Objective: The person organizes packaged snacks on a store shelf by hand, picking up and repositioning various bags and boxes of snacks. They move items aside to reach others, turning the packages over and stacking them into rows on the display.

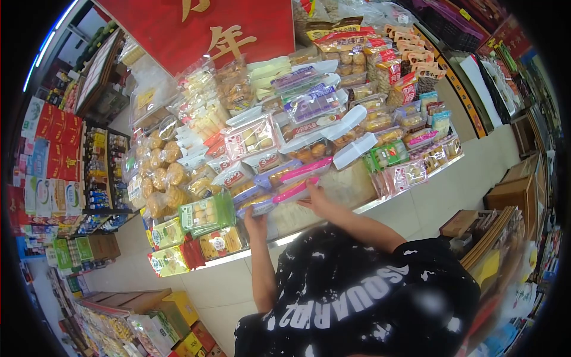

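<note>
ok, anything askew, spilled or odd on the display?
Nothing looks spilled. One oddity: a white piece between a pink pack and a green pack looks blank, unlike them. Can't tell what it is.

Pink pack and purple pack: plastic film, glossy, reflecting light. Bags: clear plastic, wrinkled, shiny. Counter edge: metal in appearance, smooth, bright. Sign: smooth red face, characters gold. Shirt: cloth, matt, lettering pale. Floor: smooth tile. Carton: brown cardboard, matt. Crate: dark plastic.
</note>
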A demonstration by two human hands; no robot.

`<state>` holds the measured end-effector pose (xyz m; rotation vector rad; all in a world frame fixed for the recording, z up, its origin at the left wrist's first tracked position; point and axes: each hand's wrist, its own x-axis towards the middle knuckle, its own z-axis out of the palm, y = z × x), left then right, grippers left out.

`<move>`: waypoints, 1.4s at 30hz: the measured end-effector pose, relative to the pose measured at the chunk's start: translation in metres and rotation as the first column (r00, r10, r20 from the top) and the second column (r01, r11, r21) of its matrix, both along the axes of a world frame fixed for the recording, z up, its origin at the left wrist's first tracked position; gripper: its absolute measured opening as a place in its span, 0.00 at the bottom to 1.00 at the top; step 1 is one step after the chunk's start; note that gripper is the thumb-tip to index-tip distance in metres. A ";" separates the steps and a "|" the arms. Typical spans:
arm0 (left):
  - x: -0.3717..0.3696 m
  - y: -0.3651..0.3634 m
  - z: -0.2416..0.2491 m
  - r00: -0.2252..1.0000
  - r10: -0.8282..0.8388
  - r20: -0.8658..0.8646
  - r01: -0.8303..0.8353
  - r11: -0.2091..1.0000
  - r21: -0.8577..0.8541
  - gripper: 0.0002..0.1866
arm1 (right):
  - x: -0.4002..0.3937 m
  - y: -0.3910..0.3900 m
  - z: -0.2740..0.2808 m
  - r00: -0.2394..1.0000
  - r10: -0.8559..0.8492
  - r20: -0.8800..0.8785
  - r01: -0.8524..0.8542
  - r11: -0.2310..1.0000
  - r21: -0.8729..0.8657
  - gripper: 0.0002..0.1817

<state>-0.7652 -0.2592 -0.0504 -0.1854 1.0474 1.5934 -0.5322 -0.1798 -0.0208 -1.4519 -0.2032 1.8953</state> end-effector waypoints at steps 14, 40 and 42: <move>0.031 -0.052 -0.017 0.987 -0.031 -0.160 -0.014 0.963 -0.269 0.30 | 0.041 -0.022 0.004 0.972 0.129 -0.196 -0.138 0.990 -0.028 0.46; 0.051 -0.024 0.022 0.948 -0.312 -0.063 0.289 0.927 -0.241 0.28 | 0.025 -0.009 0.001 0.930 0.326 0.166 -0.335 0.942 0.028 0.45; 0.049 -0.026 0.020 0.937 -0.349 -0.030 0.332 0.912 -0.240 0.29 | 0.027 -0.012 0.006 0.919 0.363 0.156 -0.365 0.931 -0.019 0.47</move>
